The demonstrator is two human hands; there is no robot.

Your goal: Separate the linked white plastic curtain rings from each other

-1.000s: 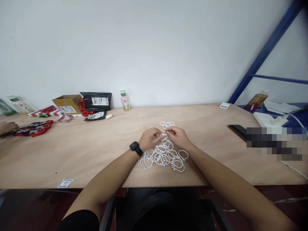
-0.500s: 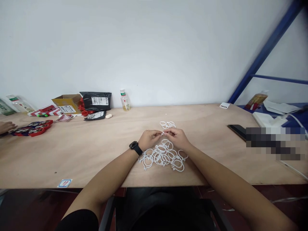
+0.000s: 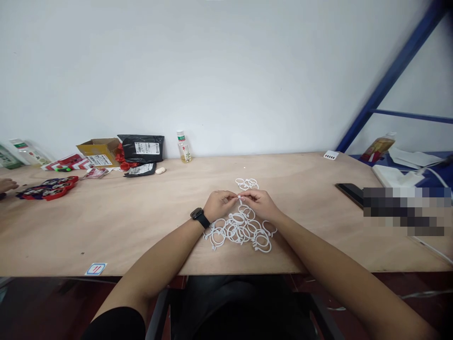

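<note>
My left hand [image 3: 219, 204] and my right hand [image 3: 262, 204] meet at the fingertips above the tabletop. Between them they pinch a small white plastic ring [image 3: 239, 199], mostly hidden by the fingers. A loose pile of white plastic rings [image 3: 236, 231], each with a small tab or clip, lies just below my hands, between my forearms. Beyond my fingertips sits a smaller group of similar white rings [image 3: 250, 182]. A black watch [image 3: 200, 216] is on my left wrist.
The wooden table [image 3: 141, 226] carries a bottle [image 3: 184, 147], black parcel bags [image 3: 143, 147] and an open carton [image 3: 100, 153] at the back left. Farther left are red-and-blue items [image 3: 49, 188] and another person's hand [image 3: 7, 184]. A dark phone [image 3: 348, 192] lies right.
My fingertips shift slightly on the white ring, and a bit of it now shows below them. The other person's hand at far left has drawn back from the red-and-blue items.
</note>
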